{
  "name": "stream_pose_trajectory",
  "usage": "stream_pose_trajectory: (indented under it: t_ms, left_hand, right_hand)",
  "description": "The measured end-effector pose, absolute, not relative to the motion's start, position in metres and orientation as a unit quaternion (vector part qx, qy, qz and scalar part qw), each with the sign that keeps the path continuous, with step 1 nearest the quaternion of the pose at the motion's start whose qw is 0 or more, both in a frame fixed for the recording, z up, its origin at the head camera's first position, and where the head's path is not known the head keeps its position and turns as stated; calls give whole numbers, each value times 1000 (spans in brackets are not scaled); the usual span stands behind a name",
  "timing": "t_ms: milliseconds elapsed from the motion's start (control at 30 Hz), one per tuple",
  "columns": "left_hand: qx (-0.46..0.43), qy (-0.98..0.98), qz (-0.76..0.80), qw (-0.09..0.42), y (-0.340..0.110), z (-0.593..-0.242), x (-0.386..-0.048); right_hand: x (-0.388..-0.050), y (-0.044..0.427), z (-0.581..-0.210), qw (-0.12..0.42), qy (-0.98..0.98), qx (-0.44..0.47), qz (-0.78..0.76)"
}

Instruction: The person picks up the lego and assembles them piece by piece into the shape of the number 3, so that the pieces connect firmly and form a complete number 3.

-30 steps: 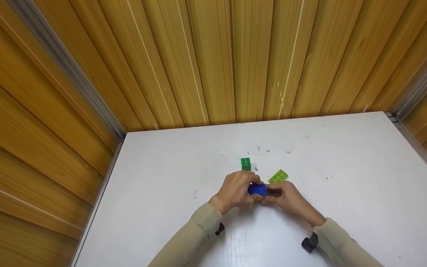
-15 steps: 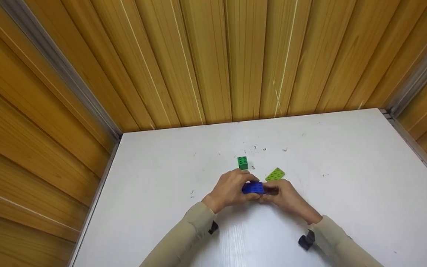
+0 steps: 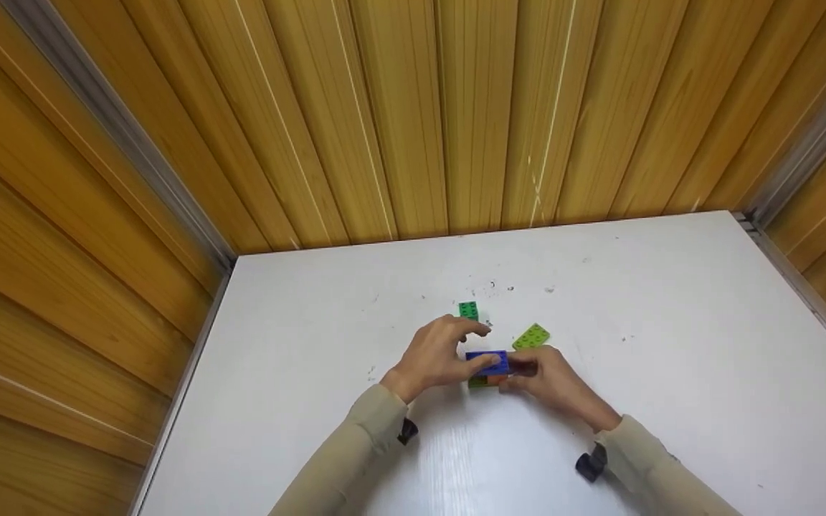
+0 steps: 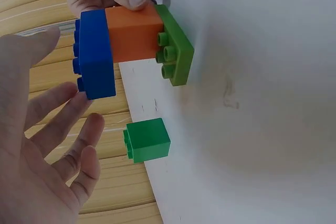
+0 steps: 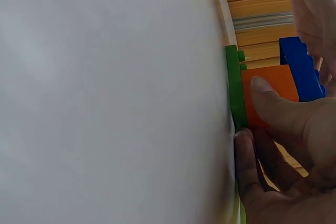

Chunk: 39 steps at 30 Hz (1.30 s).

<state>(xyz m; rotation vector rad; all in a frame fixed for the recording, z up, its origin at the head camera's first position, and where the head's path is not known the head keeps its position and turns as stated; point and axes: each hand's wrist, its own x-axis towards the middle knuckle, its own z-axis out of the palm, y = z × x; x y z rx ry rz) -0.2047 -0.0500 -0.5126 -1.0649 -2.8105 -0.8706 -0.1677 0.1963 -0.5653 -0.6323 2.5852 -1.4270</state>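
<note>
Letting go of the blue brick (image 4: 97, 56), your left hand (image 3: 436, 355) is now spreading its fingers just beside it, where half a second ago they were closing round its far edge. Its thumb is crossing over the blue top in the head view; whether it is touching, the pictures are not showing. Your right hand (image 3: 555, 376) is keeping its place, pinching the orange brick (image 4: 134, 34) with the thumb lying along the near face and the fingers going round the other side. With the left fingers off, the bottom plate (image 4: 182, 65) is coming into view under the stack: orange is standing on one end of it, and blue is sitting across orange, both blue and plate jutting out toward your left. That is suggesting the blue brick is holding without the left grip, the right hand alone now steadying everything; how firmly blue is seated, you are not able to tell here. Low over the white table (image 3: 671, 322), the stack is resting or hovering, which is unclear. Beyond your left hand the green brick (image 4: 152, 140) is standing loose, and the lime plate (image 3: 533, 337) is lying near your right fingers.
</note>
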Motion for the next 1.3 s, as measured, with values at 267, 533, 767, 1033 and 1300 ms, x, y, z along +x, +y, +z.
stream_pose_trajectory:
  t_ms: [267,533,767,1033,1300]
  left_hand:
    - [-305,-901,-306,35,-59,-506,-214]
    - [-271,-901,-336,37,-66,-507,-222]
    - [-236,-902,-360,21,-72,-512,-229]
    - [-196,-906,-375,3,-74,-521,-232]
    - [-175,-902,-395,-9,-72,-537,-237]
  right_hand:
    - [-168,192,-566,84,855,-168,-483]
    - [-165,187,-565,92,859,-132,-485]
    - [-162,186,-563,101,860,-123,-484]
    - [-152,184,-563,71,847,-122,-512]
    - [-148,179,-563,27,811,-130,-569]
